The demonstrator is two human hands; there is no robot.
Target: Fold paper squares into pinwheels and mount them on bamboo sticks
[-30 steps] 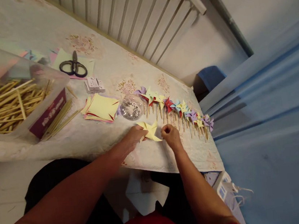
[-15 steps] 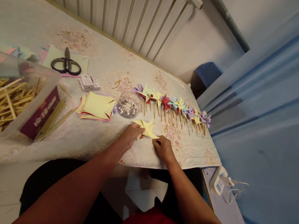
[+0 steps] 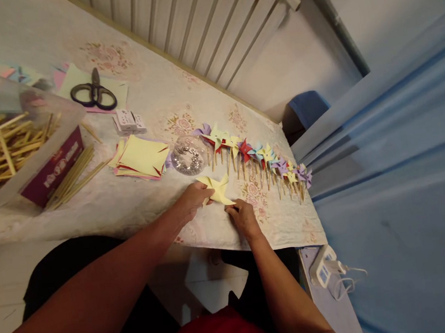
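Both hands pinch the yellow paper pinwheel (image 3: 217,190) on the worktop (image 3: 138,204), the left hand (image 3: 194,198) at its side and the right hand (image 3: 244,217) at its corner, and a hard pull might tear it.

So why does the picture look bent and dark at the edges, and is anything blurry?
Head view: wide lens bows the rails and table edge, and the corners go dark. Warm light falls from above; shadows lie beneath the row of pinwheels. The clear bin at left is soft. The hands, left hand and right hand, and the yellow pinwheel are fairly sharp.
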